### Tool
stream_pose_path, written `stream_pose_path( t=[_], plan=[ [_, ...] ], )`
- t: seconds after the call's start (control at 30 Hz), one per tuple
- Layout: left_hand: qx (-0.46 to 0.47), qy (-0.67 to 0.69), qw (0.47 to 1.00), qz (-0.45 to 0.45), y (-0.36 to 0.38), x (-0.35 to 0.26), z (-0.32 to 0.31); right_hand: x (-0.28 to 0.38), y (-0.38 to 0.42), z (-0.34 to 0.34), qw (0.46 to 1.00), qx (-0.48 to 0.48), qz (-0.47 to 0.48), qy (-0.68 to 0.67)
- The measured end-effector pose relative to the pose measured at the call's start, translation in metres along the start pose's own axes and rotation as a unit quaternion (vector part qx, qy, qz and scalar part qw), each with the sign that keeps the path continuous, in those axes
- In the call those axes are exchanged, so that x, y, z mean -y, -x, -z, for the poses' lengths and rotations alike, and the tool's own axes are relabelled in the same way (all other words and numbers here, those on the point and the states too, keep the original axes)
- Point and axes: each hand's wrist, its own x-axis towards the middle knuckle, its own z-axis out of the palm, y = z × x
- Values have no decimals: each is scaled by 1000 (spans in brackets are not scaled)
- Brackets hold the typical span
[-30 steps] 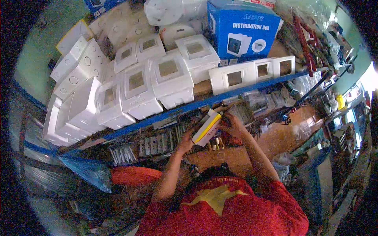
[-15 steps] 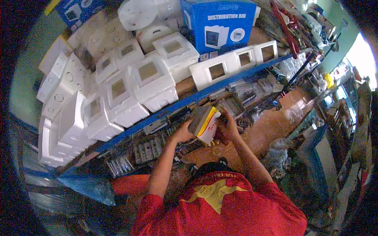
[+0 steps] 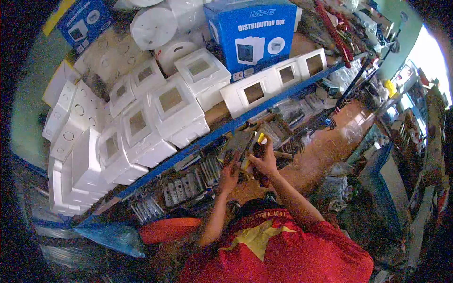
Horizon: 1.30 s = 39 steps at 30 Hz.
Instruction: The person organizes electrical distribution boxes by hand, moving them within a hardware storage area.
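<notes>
My right hand [image 3: 265,160] is closed round a small cardboard box [image 3: 260,138] with yellow and white sides. The box is turned mostly edge-on, and the fingers hide much of it. Lower and to the left, my left hand [image 3: 229,178] has its fingers stretched upward close to the box. Those fingertips are dark and blurred, so contact with the box cannot be made out. Both hands are in front of the lower shelf, beneath the blue shelf edge [image 3: 188,142].
White enclosures with windows [image 3: 172,101] crowd the upper shelf beside a blue distribution box carton [image 3: 252,40]. Bagged parts [image 3: 181,191] fill the lower shelf. A red-orange object [image 3: 170,229] and blue plastic [image 3: 113,238] lie at lower left. Brown floor [image 3: 321,146] shows at right.
The box has turned, so its white side with red writing no longer faces me. My left hand has moved down from the box's side, and the right hand has shifted slightly down.
</notes>
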Motion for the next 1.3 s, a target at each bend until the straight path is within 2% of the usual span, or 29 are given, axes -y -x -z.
stream_pose_path(
  t=[0.07,0.17,0.27,0.37,0.47,0.57,0.67,0.73,0.8,0.9,1.0,1.13,1.2,1.3],
  plan=[
    [51,99,991,69,1,11,7,1,3,1,999,16,0,-29],
    [15,-66,994,-82,3,19,2,4,5,3,997,46,-59,-12],
    [-50,-76,993,-80,5,24,-7,-29,-3,-8,996,45,22,-73],
    [-13,-22,1000,16,10,12,-2,-39,-3,-15,990,36,26,-134],
    [8,-21,999,41,9,6,4,-23,-4,-6,995,56,-5,-85],
    [1,-102,994,-43,-7,25,-3,-9,-2,0,997,46,0,-60],
    [-2,-49,990,-132,-32,50,-12,-29,-5,-12,997,44,-22,-60],
    [15,-261,963,-64,-39,27,-8,-12,-8,-5,998,29,29,-38],
    [34,-136,986,-93,-39,22,-6,-17,-8,-5,998,29,49,-11],
    [32,-264,964,-31,-35,17,-9,-27,-13,-10,999,27,-26,-25],
    [39,-257,964,-55,-35,17,-5,-24,-9,-19,998,-11,-53,-15],
    [40,-222,972,-69,-44,20,5,-43,-20,-37,997,-45,-31,-55],
    [29,-177,980,-84,-48,29,4,-14,-17,-30,994,-49,-53,-86],
    [41,-149,980,-123,-57,29,8,-31,-22,-37,994,-79,13,-74]
  ],
)
